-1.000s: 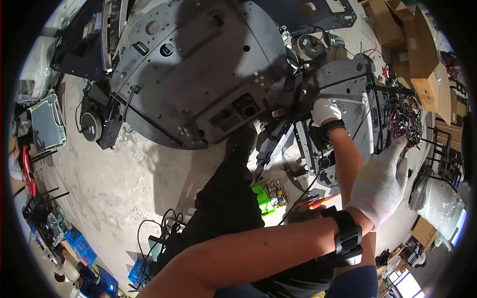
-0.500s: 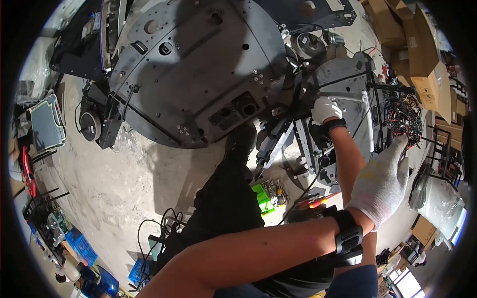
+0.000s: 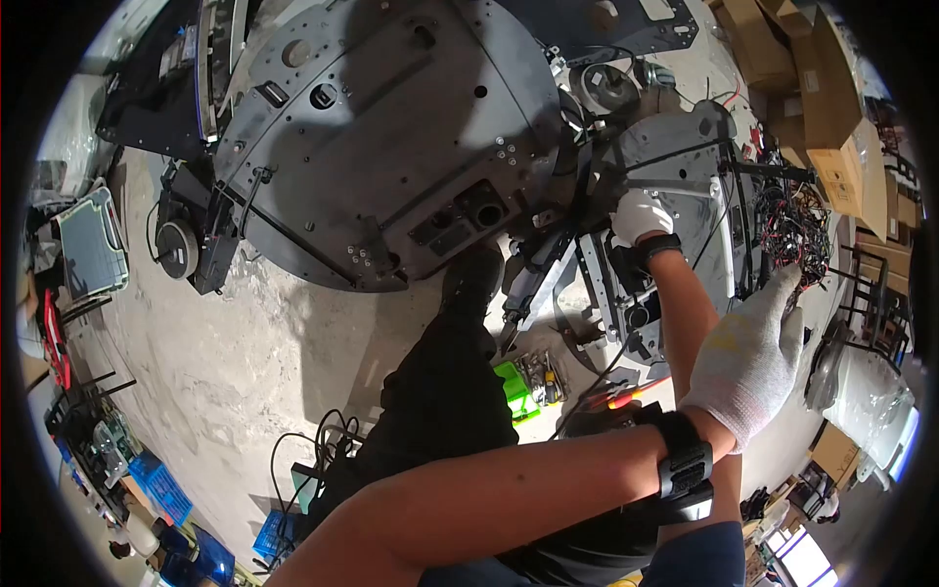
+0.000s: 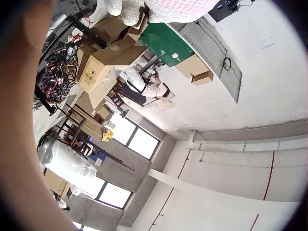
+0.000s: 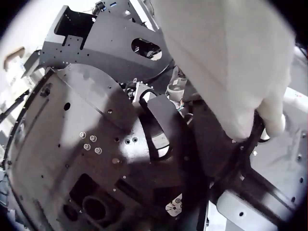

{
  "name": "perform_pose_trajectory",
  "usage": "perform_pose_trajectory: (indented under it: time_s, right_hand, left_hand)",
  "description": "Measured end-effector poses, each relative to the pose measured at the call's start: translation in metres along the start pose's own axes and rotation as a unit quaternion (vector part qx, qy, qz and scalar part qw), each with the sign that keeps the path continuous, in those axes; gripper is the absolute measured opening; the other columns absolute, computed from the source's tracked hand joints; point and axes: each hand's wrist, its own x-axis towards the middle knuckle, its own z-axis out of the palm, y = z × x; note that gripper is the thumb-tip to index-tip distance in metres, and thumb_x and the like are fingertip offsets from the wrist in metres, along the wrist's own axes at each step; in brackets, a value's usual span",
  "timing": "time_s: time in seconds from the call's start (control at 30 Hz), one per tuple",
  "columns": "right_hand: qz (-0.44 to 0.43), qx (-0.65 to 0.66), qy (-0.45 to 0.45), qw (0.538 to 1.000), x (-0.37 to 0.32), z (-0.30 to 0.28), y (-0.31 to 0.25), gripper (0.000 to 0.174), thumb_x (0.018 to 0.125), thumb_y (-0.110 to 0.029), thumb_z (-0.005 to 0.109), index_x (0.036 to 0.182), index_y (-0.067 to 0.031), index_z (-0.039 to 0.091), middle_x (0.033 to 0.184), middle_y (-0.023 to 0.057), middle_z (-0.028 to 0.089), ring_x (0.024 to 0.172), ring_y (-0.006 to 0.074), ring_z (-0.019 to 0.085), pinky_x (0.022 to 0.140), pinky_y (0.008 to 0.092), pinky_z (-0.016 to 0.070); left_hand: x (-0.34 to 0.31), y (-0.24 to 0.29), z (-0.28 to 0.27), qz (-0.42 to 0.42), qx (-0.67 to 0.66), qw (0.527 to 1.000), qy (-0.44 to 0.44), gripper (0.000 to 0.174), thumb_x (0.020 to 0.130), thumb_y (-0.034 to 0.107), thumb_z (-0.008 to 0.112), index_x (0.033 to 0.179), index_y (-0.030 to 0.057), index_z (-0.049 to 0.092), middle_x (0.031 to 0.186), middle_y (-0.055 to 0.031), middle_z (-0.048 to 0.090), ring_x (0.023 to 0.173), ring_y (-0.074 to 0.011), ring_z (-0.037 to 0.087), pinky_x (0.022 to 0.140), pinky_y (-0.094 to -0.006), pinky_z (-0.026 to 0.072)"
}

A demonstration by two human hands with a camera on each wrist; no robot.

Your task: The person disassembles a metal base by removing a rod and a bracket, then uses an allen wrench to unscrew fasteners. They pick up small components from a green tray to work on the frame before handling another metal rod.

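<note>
In the head view my gloved left hand reaches across my right arm. Its fingers are extended towards a tangled bundle of wires, with nothing visible in its grasp. Part of that glove shows along the top of the left wrist view. My gloved right hand is at a dark metal frame. Up close in the right wrist view, its fingertips and thumb close around a black bar of that frame. Beside it lies a large round dark metal plate with holes and bolts.
Open cardboard boxes stand at the far right. A bright green tray and an orange-handled tool lie on the floor below the frame. A black cable runs past them. A wheel sits at the left.
</note>
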Motion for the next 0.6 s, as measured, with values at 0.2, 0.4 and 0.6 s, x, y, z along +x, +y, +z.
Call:
perform_pose_trajectory:
  time_s: [0.2,0.4,0.6]
  right_hand:
    - [-0.026,0.003,0.048,0.999,-0.002,0.005,0.005,0.032,0.077,-0.031,0.06,0.091,-0.0031,0.065,0.1,0.0183,0.061,0.095,0.0341,0.058,0.082,0.0404,0.0459]
    - [-0.013,-0.011,0.019,1.0,0.006,0.009,0.003,0.032,0.077,-0.032,0.06,0.091,-0.0038,0.065,0.099,0.0178,0.061,0.094,0.0344,0.058,0.081,0.0406,0.0461]
    - [-0.02,-0.005,0.029,0.999,-0.005,-0.002,0.002,0.033,0.079,-0.031,0.058,0.097,-0.004,0.063,0.104,0.0182,0.059,0.098,0.0341,0.056,0.083,0.0409,0.0455]
  left_hand:
    - [0.0,0.003,0.001,-0.019,-0.002,1.0,-0.016,0.034,0.085,0.012,0.05,0.117,0.0013,0.048,0.105,-0.0199,0.058,0.095,-0.0329,0.057,0.083,-0.0374,0.0445]
    - [0.0,0.0,0.001,-0.002,-0.003,1.0,0.001,0.034,0.085,0.012,0.05,0.117,0.0011,0.048,0.105,-0.0199,0.058,0.094,-0.033,0.057,0.083,-0.0374,0.0449]
    - [-0.001,0.001,0.002,-0.001,-0.002,1.0,0.004,0.034,0.085,0.013,0.049,0.117,0.0004,0.048,0.103,-0.0202,0.058,0.094,-0.0327,0.057,0.083,-0.037,0.045]
